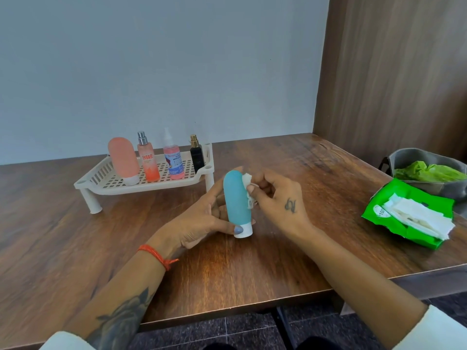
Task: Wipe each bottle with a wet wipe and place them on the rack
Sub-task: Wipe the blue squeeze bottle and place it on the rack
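A blue squeeze bottle [236, 198] stands cap-down at the table's middle. My left hand [199, 223] holds it from the left, thumb on its white cap. My right hand [278, 200] pinches a crumpled white wet wipe [249, 188] against the bottle's upper right side. Behind, a cream slotted rack [108, 183] carries a pink squeeze bottle [123, 159], an orange spray bottle [148, 160], a pink-liquid spray bottle [172, 160] and a small black perfume bottle [196, 155], all upright.
A green pack of wet wipes [404, 213] lies open at the table's right edge, white sheets spilling out. Behind it sits a grey bin [414, 157] lined with a green bag. A wooden panel rises at the right; a pale wall stands behind the rack.
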Available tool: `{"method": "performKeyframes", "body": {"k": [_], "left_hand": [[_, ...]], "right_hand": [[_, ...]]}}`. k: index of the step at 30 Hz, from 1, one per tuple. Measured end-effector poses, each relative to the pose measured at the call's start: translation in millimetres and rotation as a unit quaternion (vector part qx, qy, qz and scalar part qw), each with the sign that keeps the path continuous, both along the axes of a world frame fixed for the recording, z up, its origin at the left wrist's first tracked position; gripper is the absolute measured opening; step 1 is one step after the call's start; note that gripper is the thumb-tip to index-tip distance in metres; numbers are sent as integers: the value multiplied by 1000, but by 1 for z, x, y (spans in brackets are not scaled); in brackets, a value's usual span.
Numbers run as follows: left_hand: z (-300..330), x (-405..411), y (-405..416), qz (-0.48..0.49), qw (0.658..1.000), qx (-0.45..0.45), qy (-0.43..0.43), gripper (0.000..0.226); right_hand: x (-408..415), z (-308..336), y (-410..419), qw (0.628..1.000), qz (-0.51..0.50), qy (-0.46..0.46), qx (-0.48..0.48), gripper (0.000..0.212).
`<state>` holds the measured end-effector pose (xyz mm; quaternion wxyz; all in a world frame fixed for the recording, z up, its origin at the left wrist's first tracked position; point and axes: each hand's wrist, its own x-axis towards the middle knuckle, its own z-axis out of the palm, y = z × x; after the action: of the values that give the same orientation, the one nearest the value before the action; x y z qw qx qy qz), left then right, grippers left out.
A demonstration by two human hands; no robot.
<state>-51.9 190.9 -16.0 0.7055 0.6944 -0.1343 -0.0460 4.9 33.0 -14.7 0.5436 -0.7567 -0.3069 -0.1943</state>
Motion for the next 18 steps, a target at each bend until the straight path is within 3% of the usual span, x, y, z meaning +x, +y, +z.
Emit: {"method": "performKeyframes", "body": {"k": [3, 7, 15, 18], "left_hand": [[-1, -1, -1, 3, 1000, -3, 2, 96], [-1, 0, -1, 9, 1000, 8, 7, 93], [-4, 2, 1, 4, 1000, -6, 7, 98], [-4, 2, 2, 7, 1000, -9, 11, 100]], "right_hand": [[-2, 1, -1, 999, 4, 31, 29, 8], [-2, 4, 6, 994, -28, -71, 78, 16], [0, -5, 0, 982, 20, -186, 15, 17], [-4, -8, -8, 972, 41, -225, -48, 18]]}}
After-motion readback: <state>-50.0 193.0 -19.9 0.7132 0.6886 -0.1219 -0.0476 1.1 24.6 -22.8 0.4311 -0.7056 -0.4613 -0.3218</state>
